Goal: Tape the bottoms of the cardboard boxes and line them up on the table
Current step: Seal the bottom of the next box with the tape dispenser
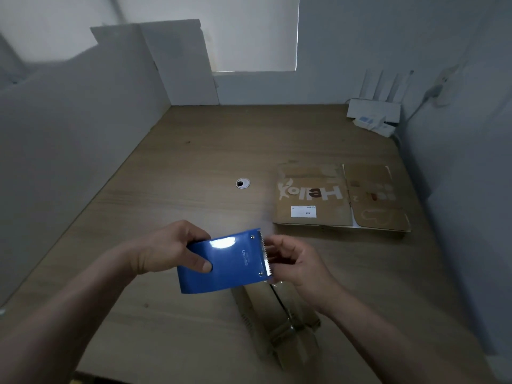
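Cardboard boxes (313, 200): two flattened pieces are laid side by side on the table (194, 151), right of centre and well apart from the hands; "Hello" is printed on the left one.
Tape dispenser (224, 261): blue, held above the table's near part, its serrated blade (266, 253) turned to the right.
Left hand (166, 250): wrapped round the dispenser's left end, thumb pressed on top.
Right hand (299, 261): fingers curled together just at the blade; whether tape is pinched cannot be told.
Router (374, 115): white, stood in the far right corner.

I'm at a wooden desk (194, 151) in a small office-like nook. There's a cable hole (242, 183) in its top, a white router (374, 112) in the corner.
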The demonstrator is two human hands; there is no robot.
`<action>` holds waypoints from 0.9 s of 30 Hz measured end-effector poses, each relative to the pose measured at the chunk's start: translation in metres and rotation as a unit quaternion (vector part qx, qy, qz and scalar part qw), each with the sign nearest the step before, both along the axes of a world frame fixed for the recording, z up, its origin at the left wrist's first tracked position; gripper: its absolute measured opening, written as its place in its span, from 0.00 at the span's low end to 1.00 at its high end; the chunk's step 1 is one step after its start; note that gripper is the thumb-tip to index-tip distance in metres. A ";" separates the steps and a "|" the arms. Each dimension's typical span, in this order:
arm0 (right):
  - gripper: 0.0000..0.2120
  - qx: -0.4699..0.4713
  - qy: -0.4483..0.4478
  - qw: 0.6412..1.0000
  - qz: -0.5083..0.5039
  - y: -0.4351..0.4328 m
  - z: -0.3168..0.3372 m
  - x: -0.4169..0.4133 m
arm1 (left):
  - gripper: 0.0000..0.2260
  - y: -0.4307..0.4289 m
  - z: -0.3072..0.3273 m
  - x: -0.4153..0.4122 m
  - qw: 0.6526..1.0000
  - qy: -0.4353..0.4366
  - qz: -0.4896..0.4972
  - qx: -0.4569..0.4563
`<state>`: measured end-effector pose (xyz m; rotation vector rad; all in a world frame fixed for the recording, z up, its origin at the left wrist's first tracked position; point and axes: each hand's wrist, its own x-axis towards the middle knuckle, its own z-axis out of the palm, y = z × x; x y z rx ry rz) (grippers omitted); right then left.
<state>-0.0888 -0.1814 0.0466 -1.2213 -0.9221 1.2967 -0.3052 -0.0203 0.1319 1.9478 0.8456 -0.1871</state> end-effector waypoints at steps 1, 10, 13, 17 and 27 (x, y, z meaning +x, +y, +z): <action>0.23 -0.004 -0.001 1.000 -0.001 0.000 -0.002 -0.002 | 0.12 -0.002 0.000 -0.002 1.000 -0.001 -0.003 0.003; 0.21 -0.038 -0.011 0.999 -0.033 0.007 0.006 -0.017 | 0.11 0.001 -0.018 -0.027 0.957 -0.039 -0.071 0.278; 0.22 -0.047 -0.042 0.997 -0.039 0.015 0.010 -0.027 | 0.13 0.014 -0.022 -0.037 0.921 -0.084 -0.137 0.354; 0.27 -0.047 -0.096 0.992 -0.064 0.031 0.016 -0.044 | 0.14 0.034 -0.027 -0.047 0.899 -0.113 -0.179 0.383; 0.14 -0.074 -0.227 0.967 -0.094 0.059 0.021 -0.066 | 0.14 0.068 -0.024 -0.060 0.886 -0.132 -0.225 0.383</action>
